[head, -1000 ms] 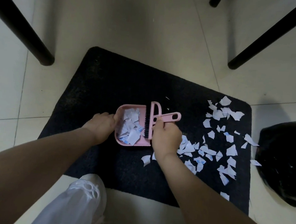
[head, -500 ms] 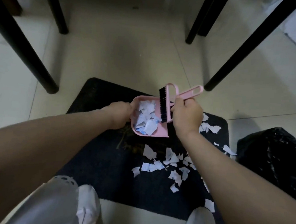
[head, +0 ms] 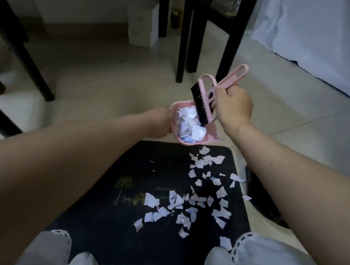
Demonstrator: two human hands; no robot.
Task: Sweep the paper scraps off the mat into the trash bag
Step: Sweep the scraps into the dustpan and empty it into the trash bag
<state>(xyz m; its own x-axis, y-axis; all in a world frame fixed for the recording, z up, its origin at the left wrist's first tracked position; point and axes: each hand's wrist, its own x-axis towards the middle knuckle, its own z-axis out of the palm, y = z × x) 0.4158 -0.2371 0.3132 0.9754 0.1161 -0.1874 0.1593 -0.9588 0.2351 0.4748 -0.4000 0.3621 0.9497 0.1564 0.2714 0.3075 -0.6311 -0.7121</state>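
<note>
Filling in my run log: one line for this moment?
left hand holds dustpan of scraps, raised | right hand grips brush over pan | scraps remain on mat

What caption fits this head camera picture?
Left hand lifts pink dustpan of scraps, right hand holds brush above littered mat.

Both hands raised, arms outstretched; left (head: pixel 160 124), right (head: pixel 232 107) fingers curled.

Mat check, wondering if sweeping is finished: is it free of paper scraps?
No, many paper scraps lie scattered on the mat.
</note>
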